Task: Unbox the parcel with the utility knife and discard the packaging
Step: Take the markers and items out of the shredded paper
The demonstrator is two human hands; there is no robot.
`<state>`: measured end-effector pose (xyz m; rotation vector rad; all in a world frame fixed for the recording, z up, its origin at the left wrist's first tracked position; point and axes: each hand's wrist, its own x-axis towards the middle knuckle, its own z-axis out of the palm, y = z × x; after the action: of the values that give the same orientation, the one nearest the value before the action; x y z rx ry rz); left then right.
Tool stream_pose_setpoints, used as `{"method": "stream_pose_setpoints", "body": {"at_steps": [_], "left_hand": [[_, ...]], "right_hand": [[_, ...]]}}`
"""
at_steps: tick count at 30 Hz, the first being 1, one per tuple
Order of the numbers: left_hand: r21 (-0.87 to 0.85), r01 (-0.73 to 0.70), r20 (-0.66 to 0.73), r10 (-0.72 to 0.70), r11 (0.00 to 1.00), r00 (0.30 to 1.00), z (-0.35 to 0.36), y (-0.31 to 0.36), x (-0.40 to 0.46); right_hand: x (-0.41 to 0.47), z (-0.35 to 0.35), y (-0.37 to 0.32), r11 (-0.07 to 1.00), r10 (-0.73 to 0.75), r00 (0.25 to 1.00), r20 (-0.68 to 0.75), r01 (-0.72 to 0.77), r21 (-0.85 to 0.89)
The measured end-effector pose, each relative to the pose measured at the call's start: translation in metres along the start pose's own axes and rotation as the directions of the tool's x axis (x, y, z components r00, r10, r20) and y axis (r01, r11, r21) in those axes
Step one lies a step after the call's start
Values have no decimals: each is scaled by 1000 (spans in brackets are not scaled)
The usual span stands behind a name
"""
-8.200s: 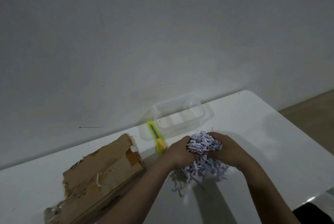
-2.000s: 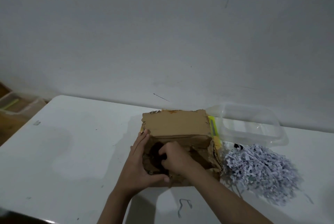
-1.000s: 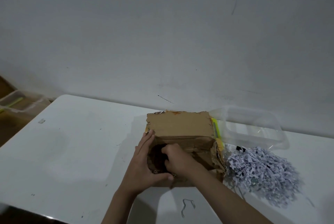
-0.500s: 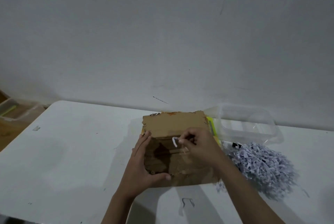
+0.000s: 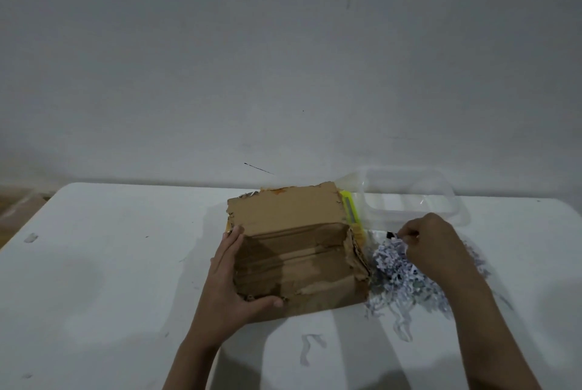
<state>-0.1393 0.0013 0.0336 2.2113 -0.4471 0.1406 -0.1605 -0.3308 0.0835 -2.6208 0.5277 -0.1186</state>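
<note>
Along box point(image 5: 293, 251) left edge, left hand point(image 5: 233, 289) grips.

No legible text, label, brand, number or sign is found on any surface. The cardboard box point(image 5: 293, 251) shows plain brown faces with torn edges and no print. The yellow utility knife point(image 5: 350, 210), far right of the box, carries no readable marking. The shredded paper point(image 5: 400, 273) bears none that can be read.
</note>
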Motion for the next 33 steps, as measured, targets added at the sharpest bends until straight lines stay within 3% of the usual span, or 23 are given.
{"method": "stream_pose_setpoints", "body": {"at_steps": [5,10,14,18,24,29,33], "left_hand": [[19,4,-11,-4,1000,1000,0,1,-2],[113,70,-52,-64,991,997,2,8,-7],[251,132,-126,-103,959,987,8,15,-14],[352,223,-164,-174,909,971,11,25,-20],[416,205,-305,-77,886,949,0,37,-26],[421,175,-298,-47,890,953,-1,37,-27],[440,222,-220,-136,870,966,5,33,-28]], "right_hand": [[-3,-1,-14,1000,15,994,-110,-13,17],[-17,-2,-43,963,-107,974,-201,151,222],[-29,11,-68,886,-156,987,-46,160,434],[-30,34,-70,940,-188,974,127,140,312],[-17,46,-68,928,-166,984,59,136,346],[-4,50,-66,871,-131,985,108,63,487],[6,52,-62,837,-169,980,108,85,540]]}}
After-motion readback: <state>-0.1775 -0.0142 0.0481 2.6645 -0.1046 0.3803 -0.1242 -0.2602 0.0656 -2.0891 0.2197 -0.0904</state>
